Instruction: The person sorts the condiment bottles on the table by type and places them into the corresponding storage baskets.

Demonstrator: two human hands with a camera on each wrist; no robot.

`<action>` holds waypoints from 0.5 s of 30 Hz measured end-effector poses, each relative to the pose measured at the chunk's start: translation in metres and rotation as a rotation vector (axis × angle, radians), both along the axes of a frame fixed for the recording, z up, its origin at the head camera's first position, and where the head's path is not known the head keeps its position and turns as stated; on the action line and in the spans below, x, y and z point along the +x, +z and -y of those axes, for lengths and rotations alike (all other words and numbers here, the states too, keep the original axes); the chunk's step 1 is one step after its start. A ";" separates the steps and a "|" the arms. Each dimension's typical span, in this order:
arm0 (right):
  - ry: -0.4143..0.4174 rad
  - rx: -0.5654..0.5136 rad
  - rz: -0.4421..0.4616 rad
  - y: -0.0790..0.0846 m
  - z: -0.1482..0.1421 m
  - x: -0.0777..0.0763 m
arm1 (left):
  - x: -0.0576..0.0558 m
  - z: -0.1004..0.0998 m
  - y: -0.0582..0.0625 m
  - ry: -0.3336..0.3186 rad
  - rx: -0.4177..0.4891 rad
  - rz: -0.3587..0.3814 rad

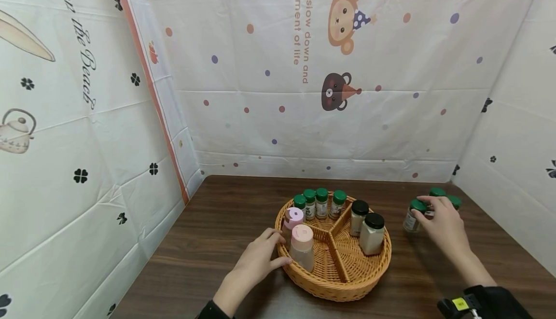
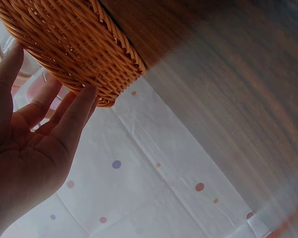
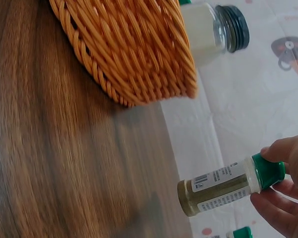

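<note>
In the head view, my right hand (image 1: 446,225) pinches the green cap of a spice jar (image 1: 410,221) at the right of the table. The right wrist view shows this jar (image 3: 218,186) with greenish-brown contents and a white printed label, thumb and fingers on its cap. My left hand (image 1: 256,256) rests its extended fingertips at the left rim of a round wicker basket (image 1: 334,292), palm off it. Beside those fingers, inside the basket, stand a pink-capped bottle (image 1: 302,249) and a lilac-capped bottle (image 1: 294,217).
Several green-capped jars (image 1: 321,203) line the basket's back compartment. Its right compartment holds two black-capped jars (image 1: 372,234); wicker dividers (image 1: 336,254) separate the sections. More green-capped jars (image 1: 437,192) stand just behind my right hand. Printed cloth (image 1: 260,131) walls the dark wooden table (image 1: 208,227).
</note>
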State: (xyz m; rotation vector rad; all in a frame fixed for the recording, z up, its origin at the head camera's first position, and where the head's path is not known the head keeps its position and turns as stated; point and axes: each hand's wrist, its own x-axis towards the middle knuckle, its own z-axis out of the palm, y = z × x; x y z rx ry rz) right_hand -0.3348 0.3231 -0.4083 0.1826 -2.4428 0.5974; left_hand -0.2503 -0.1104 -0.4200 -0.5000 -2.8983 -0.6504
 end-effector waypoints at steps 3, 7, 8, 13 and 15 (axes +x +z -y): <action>0.027 -0.002 -0.009 0.001 0.006 0.001 | 0.000 0.000 0.000 0.003 0.000 0.006; 0.050 -0.001 -0.017 0.004 0.012 0.002 | -0.001 0.000 0.000 0.007 0.004 0.019; 0.053 0.000 -0.019 0.005 0.013 0.002 | -0.001 0.000 0.000 0.008 0.004 0.022; 0.074 0.003 -0.044 0.013 0.018 0.001 | -0.001 0.000 0.000 0.010 0.008 0.025; 0.085 0.001 -0.053 0.017 0.020 0.001 | -0.001 0.000 0.000 0.010 0.006 0.022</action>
